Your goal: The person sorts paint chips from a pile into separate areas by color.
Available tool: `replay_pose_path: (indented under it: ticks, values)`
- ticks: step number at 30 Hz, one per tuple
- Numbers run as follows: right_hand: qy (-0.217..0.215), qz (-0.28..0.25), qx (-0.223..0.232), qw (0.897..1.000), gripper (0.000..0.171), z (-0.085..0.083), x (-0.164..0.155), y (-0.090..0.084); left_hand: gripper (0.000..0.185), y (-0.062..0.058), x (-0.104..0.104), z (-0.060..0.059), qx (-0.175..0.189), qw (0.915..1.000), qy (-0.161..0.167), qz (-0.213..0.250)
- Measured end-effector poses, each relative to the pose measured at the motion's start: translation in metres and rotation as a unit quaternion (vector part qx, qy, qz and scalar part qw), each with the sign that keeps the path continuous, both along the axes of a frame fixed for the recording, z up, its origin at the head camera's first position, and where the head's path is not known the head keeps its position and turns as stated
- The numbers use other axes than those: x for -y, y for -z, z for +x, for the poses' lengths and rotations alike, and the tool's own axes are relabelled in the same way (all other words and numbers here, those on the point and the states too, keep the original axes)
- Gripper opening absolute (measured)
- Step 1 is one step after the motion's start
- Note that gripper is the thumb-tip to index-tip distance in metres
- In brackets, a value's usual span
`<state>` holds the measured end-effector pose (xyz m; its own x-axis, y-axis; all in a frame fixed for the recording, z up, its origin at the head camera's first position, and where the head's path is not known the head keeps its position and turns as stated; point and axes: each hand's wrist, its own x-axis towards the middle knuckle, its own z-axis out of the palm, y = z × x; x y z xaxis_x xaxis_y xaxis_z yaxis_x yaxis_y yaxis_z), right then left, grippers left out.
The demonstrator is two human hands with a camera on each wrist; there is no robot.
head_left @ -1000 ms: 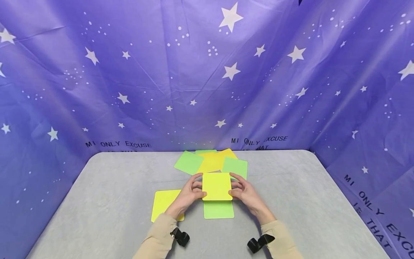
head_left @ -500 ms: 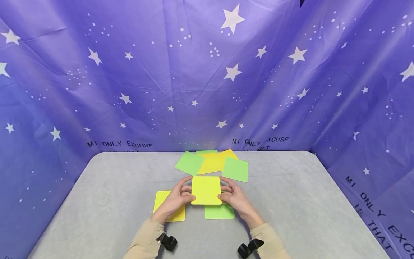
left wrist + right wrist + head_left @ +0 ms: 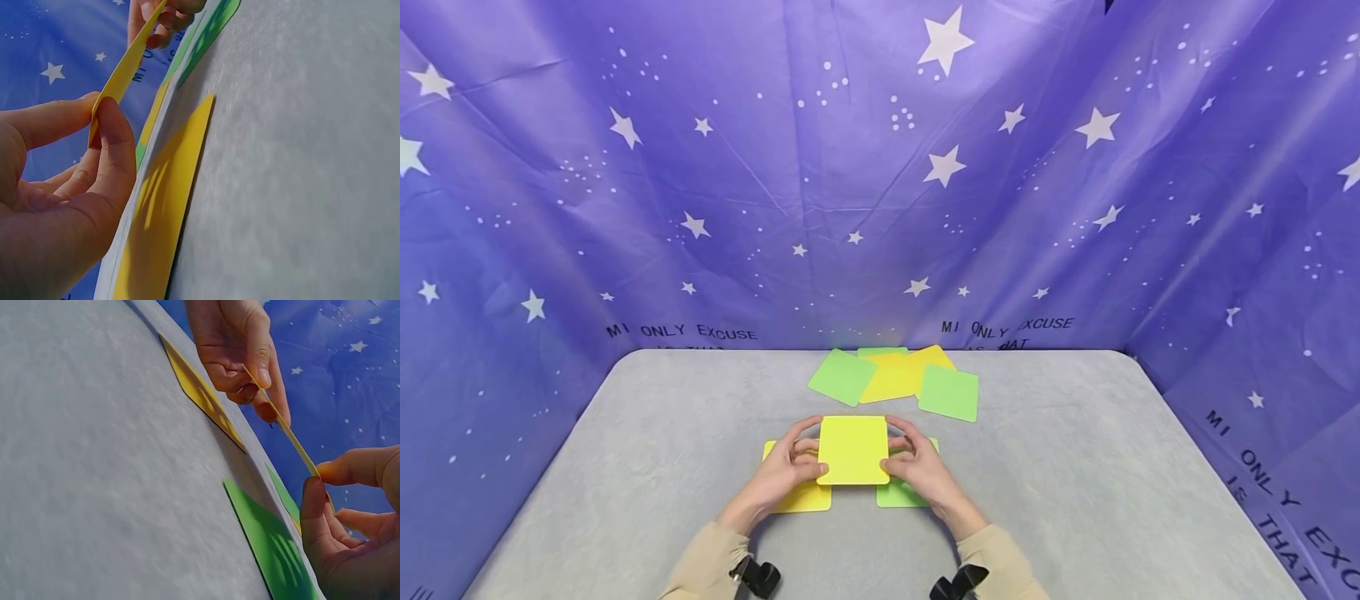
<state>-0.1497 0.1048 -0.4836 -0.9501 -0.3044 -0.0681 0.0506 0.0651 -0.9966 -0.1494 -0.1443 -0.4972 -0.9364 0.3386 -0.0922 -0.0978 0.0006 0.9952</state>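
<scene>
Held yellow card (image 3: 853, 450): thin, stiff sheet, plastic or coated card by its look, smooth and matt, flexing slightly between the fingertips. Flat yellow card (image 3: 797, 496) and green card (image 3: 901, 493) on the table: same smooth, matt sheet, edges cleanly cut with rounded corners. Heap of green and yellow cards (image 3: 895, 379) at the far edge: alike in finish. Table cover (image 3: 1075, 467): grey cloth, felt-like, finely napped and dull. Backdrop (image 3: 880, 167): purple printed fabric, thin, creased, faint sheen. Sleeves (image 3: 700, 571): beige soft cloth.

A purple star-printed backdrop (image 3: 775, 183) surrounds the grey table (image 3: 1075, 483).
</scene>
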Motion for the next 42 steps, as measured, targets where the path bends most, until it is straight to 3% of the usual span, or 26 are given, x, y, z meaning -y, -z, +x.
replay_pose_path:
  ticks: [10, 17, 24, 34, 42]
  values:
    - [-0.028, -0.005, -0.022, 0.999, 0.070, 0.007, 0.023, 0.003, 0.078, -0.006, 0.024, 0.016, 0.005, 0.9998, -0.007, -0.016]
    - [-0.039, 0.053, -0.059, 0.996, 0.064, 0.011, 0.041, 0.003, 0.081, -0.007, 0.040, 0.023, 0.012, 0.9993, -0.012, -0.034]
    - [-0.038, 0.105, -0.088, 0.990, 0.065, 0.012, 0.058, 0.008, 0.078, -0.004, 0.054, 0.027, 0.011, 0.9969, -0.027, -0.073]
    - [-0.060, 0.147, -0.128, 0.979, 0.064, 0.007, 0.072, 0.011, 0.076, -0.006, 0.067, 0.030, -0.026, 0.9912, -0.031, -0.126]
    - [-0.060, 0.166, -0.137, 0.975, 0.061, 0.008, 0.074, 0.011, 0.069, -0.007, 0.075, 0.030, -0.003, 0.9886, -0.046, -0.143]
